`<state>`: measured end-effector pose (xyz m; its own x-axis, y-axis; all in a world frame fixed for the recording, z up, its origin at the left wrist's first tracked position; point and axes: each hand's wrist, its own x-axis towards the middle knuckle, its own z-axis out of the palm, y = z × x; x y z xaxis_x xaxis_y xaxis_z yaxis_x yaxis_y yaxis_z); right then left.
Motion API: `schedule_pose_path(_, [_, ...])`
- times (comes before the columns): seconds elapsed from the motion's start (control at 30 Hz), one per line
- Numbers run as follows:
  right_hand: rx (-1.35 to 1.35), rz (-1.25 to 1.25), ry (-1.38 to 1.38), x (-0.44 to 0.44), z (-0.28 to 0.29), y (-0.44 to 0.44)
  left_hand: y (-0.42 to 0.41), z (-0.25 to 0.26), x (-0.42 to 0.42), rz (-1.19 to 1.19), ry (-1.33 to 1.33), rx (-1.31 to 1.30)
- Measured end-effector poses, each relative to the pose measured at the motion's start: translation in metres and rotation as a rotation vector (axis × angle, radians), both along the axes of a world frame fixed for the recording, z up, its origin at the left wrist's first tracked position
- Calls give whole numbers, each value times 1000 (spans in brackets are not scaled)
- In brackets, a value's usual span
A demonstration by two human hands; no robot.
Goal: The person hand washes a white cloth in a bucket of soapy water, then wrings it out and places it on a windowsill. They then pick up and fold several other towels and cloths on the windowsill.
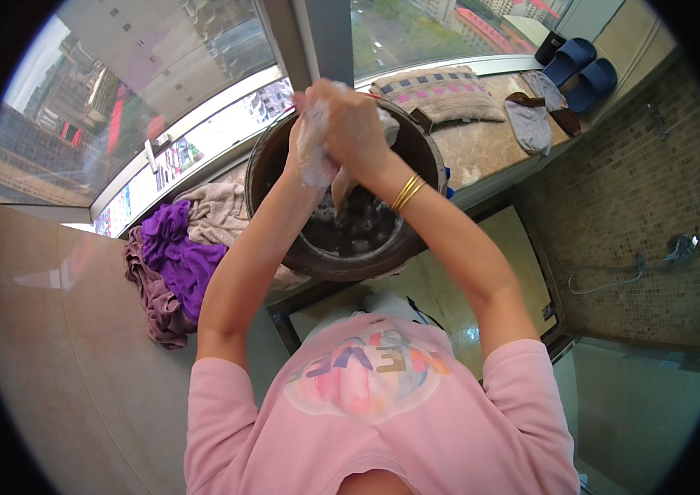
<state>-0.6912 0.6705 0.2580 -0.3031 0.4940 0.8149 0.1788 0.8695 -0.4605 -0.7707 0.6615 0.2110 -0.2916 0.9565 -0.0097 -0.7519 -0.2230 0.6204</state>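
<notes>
Both hands are pressed together over a dark brown round tub (421,238). Suds coat my left hand (314,139), which is closed around a wet pale cloth (342,185). My right hand (355,127) grips the same cloth from the other side, with gold bangles on that wrist. One part of the cloth hangs down between the wrists, and a pale part shows to the right of the right hand. Most of it is hidden by the fingers. Dark water (359,216) with foam and bubbles lies in the tub below.
Left of the tub lie a beige towel (217,210), a purple cloth (183,253) and a maroon cloth (158,309). On the stone ledge (467,151) at right are a folded woven mat (439,96), grey-and-brown cloth items (529,124), blue slippers (591,83) and a black cup (549,47). Windows (158,80) stand behind.
</notes>
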Motion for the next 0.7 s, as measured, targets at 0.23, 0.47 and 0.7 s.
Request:
schedule_pose_path(0.23, [-42, -12, -37, 5, -19, 27, 1, 6, -1, -6, -57, -157])
schedule_pose_path(0.47, [-75, -35, 21, -1, -21, 11, 8, -16, -4, -256, 14, 472])
schedule_pose_path(0.7, [-131, -94, -106, 4, -5, 23, -8, 1, 5, -3, -5, -60])
